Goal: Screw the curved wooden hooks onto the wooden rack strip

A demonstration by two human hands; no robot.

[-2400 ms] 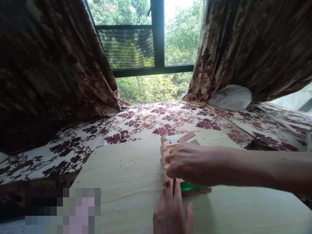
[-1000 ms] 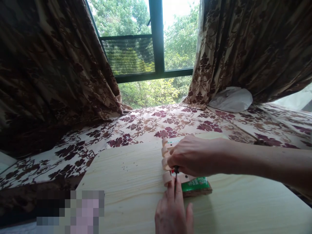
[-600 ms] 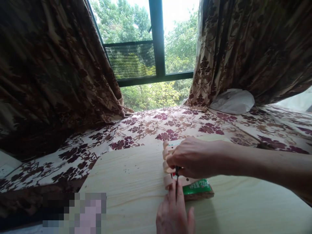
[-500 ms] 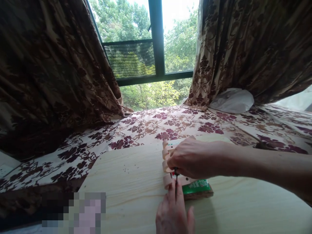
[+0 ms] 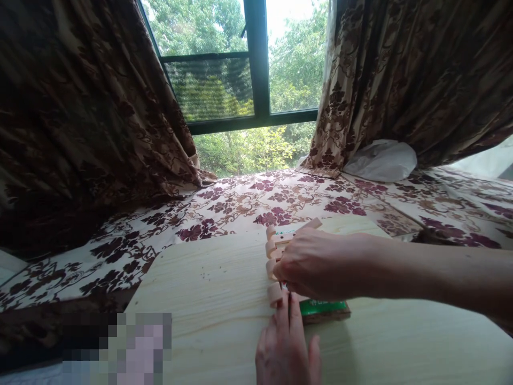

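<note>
Several pale tan strips, leather-like, with rolled left ends [image 5: 274,294] and small dark holes, lie side by side across a green printed packet [image 5: 326,307] on a brown slab [image 5: 340,316]. My right hand [image 5: 316,264] is closed in a fist above the strips. A thin dark tool is in its grip, mostly hidden now by the fingers. Just below it, my left hand [image 5: 284,342] lies with its index and middle fingers stretched forward, their tips at the nearest strip. Its thumb stands apart, and nothing is grasped in it.
The pale wooden board [image 5: 204,305] bears a few dark specks. Behind it spreads a flowered cloth [image 5: 236,198], with a white plastic bag [image 5: 382,160] at the back right. Patterned curtains [image 5: 352,96] flank the window [image 5: 262,80]. A blurred patch covers the lower left.
My right hand has shifted slightly downward, toward my left fingertips, and covers the dark tool that showed below it before. My left hand stays nearly in place. The view has tilted slightly.
</note>
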